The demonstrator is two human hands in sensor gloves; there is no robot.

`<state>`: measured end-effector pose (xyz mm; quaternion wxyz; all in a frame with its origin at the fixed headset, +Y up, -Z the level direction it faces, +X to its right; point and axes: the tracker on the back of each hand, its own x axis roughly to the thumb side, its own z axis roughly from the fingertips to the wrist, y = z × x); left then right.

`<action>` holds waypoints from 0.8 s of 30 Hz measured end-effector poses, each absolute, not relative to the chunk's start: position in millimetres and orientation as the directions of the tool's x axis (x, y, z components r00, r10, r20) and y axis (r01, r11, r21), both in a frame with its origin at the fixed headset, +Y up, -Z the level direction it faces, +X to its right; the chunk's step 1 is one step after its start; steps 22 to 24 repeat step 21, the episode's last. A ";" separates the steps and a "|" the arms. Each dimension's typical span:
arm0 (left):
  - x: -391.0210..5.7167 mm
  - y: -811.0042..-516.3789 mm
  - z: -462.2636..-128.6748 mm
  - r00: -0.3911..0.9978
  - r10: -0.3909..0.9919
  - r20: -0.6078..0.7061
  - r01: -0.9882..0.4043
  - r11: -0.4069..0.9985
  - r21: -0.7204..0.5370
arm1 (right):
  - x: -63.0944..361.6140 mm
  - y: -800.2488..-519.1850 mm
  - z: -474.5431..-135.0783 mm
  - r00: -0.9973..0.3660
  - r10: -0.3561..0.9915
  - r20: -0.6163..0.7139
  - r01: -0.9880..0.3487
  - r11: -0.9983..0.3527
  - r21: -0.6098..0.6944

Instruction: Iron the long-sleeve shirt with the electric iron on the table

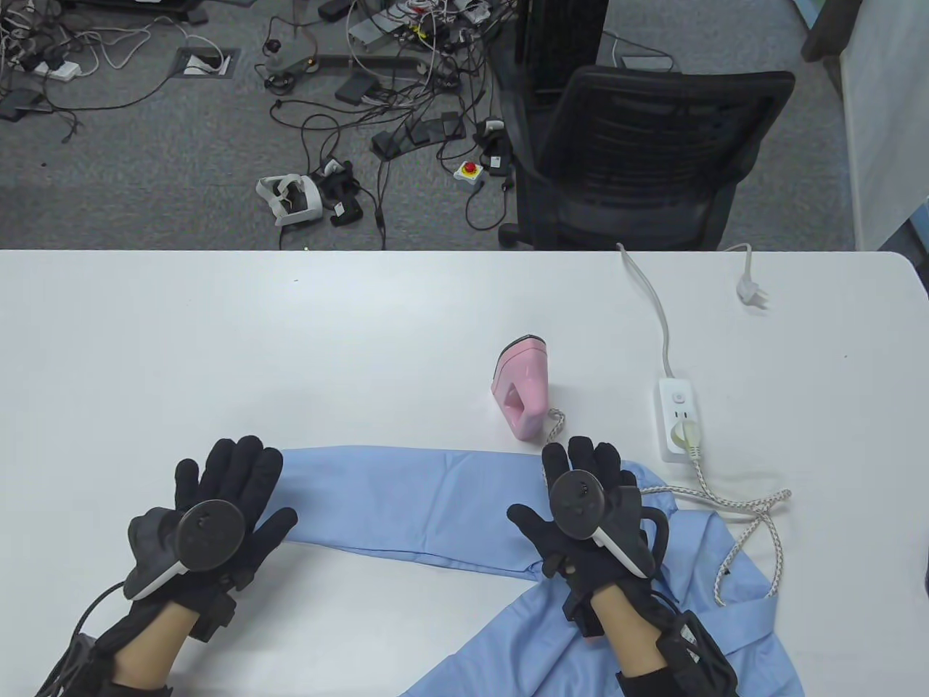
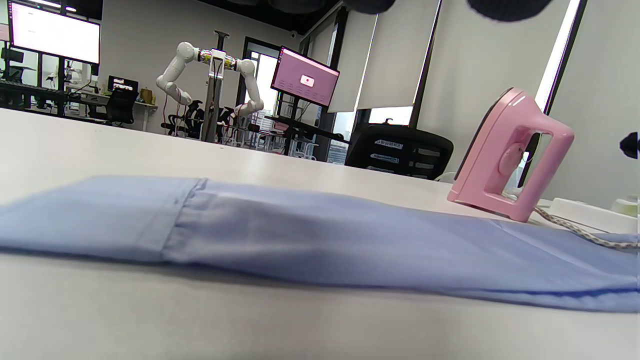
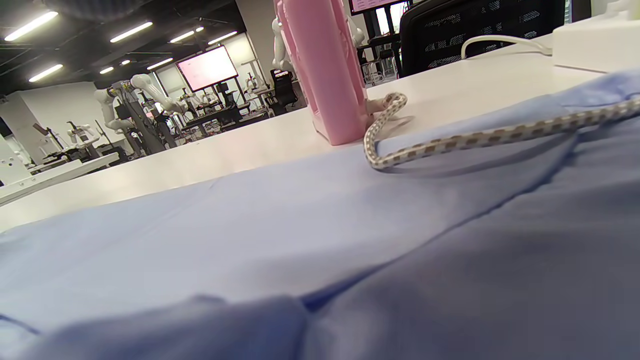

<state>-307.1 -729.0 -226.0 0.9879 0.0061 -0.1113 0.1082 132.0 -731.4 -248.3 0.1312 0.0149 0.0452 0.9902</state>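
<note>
A light blue long-sleeve shirt (image 1: 624,610) lies at the table's front right, one sleeve (image 1: 406,501) stretched flat to the left. My left hand (image 1: 225,501) lies flat with fingers spread over the sleeve's cuff end (image 2: 95,215). My right hand (image 1: 580,494) lies flat with straight fingers on the sleeve near the shoulder. A pink electric iron (image 1: 520,392) stands upright on the table just behind the sleeve, touched by neither hand. The iron (image 2: 510,155) shows in the left wrist view and the iron (image 3: 325,70) in the right wrist view.
A white power strip (image 1: 678,417) lies right of the iron, with the iron's braided cord (image 1: 747,523) plugged in and looped across the shirt. The strip's own white cable and plug (image 1: 751,290) run to the back edge. A black office chair (image 1: 639,152) stands behind the table.
</note>
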 end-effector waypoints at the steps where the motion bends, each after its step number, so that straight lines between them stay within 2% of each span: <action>1: -307.2 -729.1 -226.3 0.952 0.213 0.221 -0.215 0.976 -0.013 | 132.1 -732.0 -248.7 -0.966 0.259 0.017 -0.256 -0.962 0.094; 12: -306.8 -731.3 -227.7 0.954 0.204 0.221 -0.202 0.979 -0.034 | 133.4 -743.3 -253.3 -0.969 0.247 0.000 -0.244 -0.960 0.133; 18: -308.0 -728.6 -226.8 0.944 0.230 0.236 -0.238 0.971 0.009 | 134.5 -745.9 -254.4 -0.969 0.245 -0.013 -0.244 -0.959 0.147; 21: -309.3 -728.1 -225.0 0.911 0.300 0.282 -0.313 0.950 -0.001 | 134.1 -745.5 -253.8 -0.969 0.245 -0.014 -0.245 -0.958 0.149; 24: -309.3 -728.1 -225.0 0.911 0.300 0.282 -0.313 0.950 -0.001 | 134.1 -745.5 -253.8 -0.969 0.245 -0.014 -0.245 -0.958 0.149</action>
